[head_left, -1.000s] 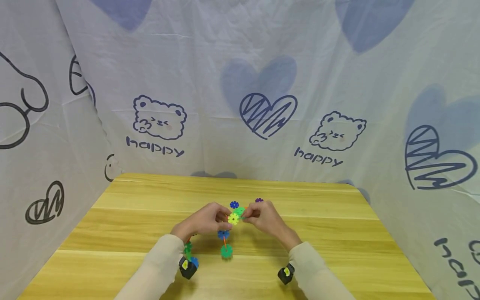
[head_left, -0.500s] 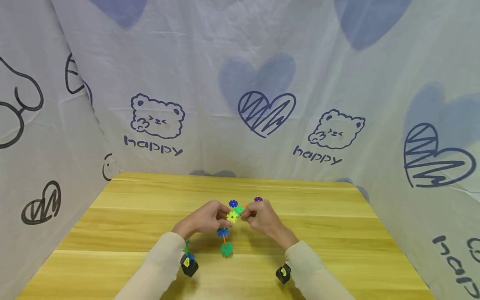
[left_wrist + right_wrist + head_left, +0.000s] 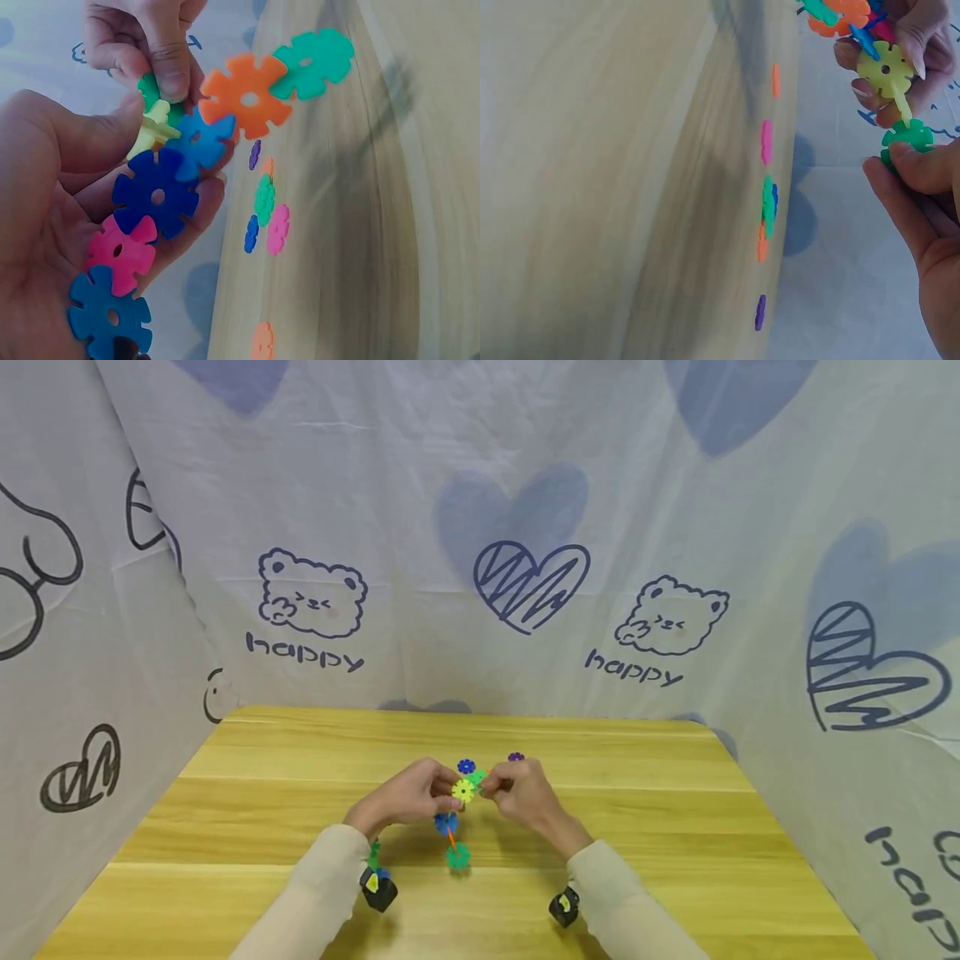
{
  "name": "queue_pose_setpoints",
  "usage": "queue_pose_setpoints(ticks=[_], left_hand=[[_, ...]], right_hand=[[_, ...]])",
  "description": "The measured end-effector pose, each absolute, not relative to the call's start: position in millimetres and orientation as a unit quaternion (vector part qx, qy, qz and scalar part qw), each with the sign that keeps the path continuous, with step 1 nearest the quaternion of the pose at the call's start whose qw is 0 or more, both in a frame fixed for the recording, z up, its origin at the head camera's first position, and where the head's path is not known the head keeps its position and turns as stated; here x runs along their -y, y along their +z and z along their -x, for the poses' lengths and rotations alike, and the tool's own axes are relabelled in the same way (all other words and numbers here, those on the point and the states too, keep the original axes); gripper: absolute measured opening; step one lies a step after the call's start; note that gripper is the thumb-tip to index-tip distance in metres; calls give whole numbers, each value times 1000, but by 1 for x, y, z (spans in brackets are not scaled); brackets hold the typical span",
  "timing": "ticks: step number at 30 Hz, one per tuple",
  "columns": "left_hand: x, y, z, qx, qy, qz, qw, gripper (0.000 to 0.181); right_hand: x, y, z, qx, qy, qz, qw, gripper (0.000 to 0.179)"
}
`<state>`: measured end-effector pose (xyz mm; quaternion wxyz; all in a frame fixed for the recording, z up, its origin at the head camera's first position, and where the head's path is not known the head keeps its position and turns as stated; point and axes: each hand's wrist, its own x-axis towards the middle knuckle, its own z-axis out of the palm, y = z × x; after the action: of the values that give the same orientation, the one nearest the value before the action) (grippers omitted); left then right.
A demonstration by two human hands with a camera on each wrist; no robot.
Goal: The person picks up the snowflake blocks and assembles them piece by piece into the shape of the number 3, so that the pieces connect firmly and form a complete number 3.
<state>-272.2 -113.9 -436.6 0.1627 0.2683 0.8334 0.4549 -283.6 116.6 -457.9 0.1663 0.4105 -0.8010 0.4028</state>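
Note:
My left hand [image 3: 408,793] grips a chain of notched plastic snowflake discs. In the left wrist view the chain has a teal-blue disc [image 3: 109,313], a pink disc [image 3: 121,253], a dark blue disc [image 3: 155,193], a lighter blue disc [image 3: 199,142], an orange disc [image 3: 246,94] and a green disc [image 3: 313,64] at its far end. A yellow disc [image 3: 885,69] faces the right wrist camera, with an edge-on yellow piece below it. With thumb and fingers, my right hand [image 3: 528,797] pinches another green disc [image 3: 907,133] against that yellow piece; how deeply they join cannot be seen.
Loose discs lie on the wooden table [image 3: 645,827] beyond the hands, among them a purple disc [image 3: 255,154], a green disc [image 3: 264,199], a pink disc [image 3: 278,229] and an orange disc [image 3: 262,342]. A printed white curtain [image 3: 420,610] stands behind the table.
The hands stay together in nearly the same place, the right hand slightly nearer the left. The chain's hanging green end has swung a little to the right. The head view has shifted slightly.

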Motion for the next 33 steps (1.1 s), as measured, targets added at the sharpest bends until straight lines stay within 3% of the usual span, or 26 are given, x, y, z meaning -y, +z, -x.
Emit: queue_pose_setpoints(ticks=[12,19,25,33], left_hand=[[113,-441,270,-846,429,-279,153,41],[113,-441,271,-840,430,-291,158,22],[113,-441,269,-852,427,-262,151,45],[114,-435,270,-875,393,-249,130,49]], right_hand=[[-113,-456,284,802,342,-454,180,28],[-109,-457,283,795,310,-476,211,32],[-113,-455,284,810,335,-448,175,22],[-115,-452,288,816,373,-423,131,12]])
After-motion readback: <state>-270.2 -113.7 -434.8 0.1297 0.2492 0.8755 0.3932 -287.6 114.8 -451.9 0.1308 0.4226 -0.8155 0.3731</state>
